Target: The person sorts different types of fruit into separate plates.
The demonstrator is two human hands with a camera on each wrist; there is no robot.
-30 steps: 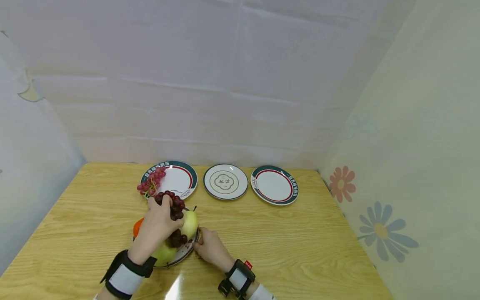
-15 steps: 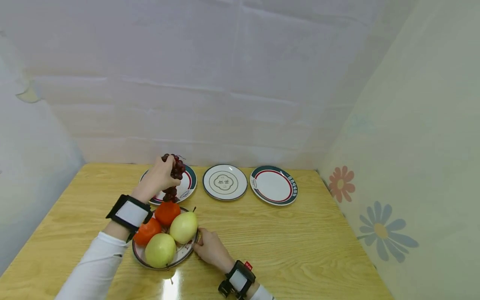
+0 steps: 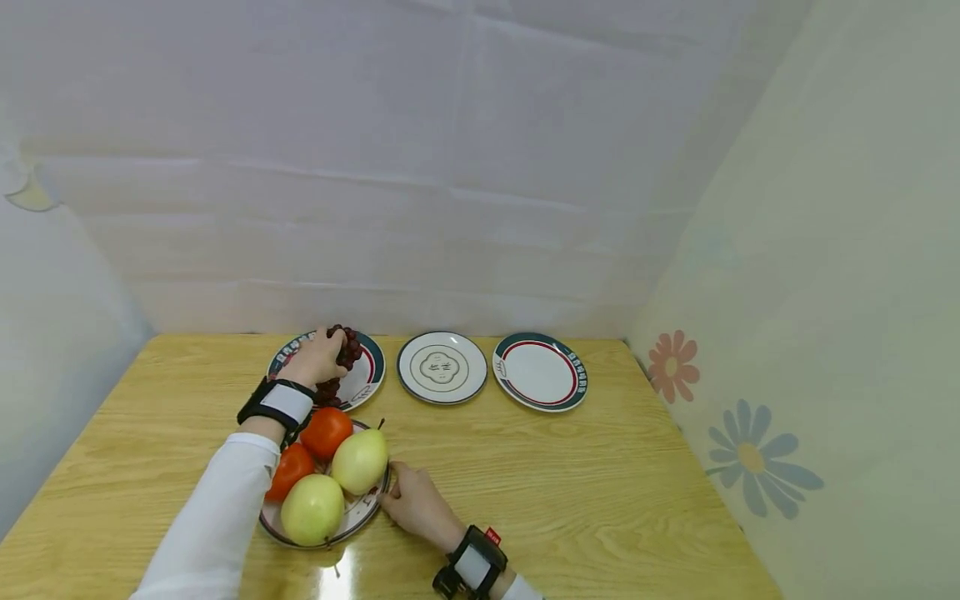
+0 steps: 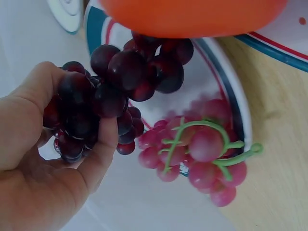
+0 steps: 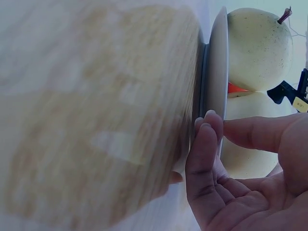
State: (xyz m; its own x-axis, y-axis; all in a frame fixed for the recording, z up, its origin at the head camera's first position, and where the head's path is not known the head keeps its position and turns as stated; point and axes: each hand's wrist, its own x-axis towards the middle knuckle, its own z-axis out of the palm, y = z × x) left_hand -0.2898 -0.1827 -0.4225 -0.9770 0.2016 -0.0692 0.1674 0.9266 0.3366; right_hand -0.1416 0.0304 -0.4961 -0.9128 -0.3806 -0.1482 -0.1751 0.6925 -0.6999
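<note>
My left hand (image 3: 313, 360) grips a bunch of dark red grapes (image 4: 79, 106) over the back left plate (image 3: 367, 385), which has a green rim. A pink bunch of grapes (image 4: 204, 144) lies on that plate's edge, mostly hidden by the hand in the head view. Nearer to me, the fruit plate (image 3: 358, 518) carries two yellow-green pears (image 3: 312, 509) and two orange-red round fruits (image 3: 327, 432). My right hand (image 3: 422, 505) pinches the right rim of this plate between thumb and fingers, as the right wrist view (image 5: 240, 168) shows.
A white plate with a dark rim (image 3: 442, 368) stands at the back middle. To its right is another green-rimmed plate (image 3: 539, 372). All stand on a wooden table (image 3: 540, 492), with a cloth-covered wall (image 3: 420, 208) close behind.
My left hand has lifted the dark grapes off the fruit plate, carried them back and lowered them over the back left plate. My right hand keeps its hold on the rim.
</note>
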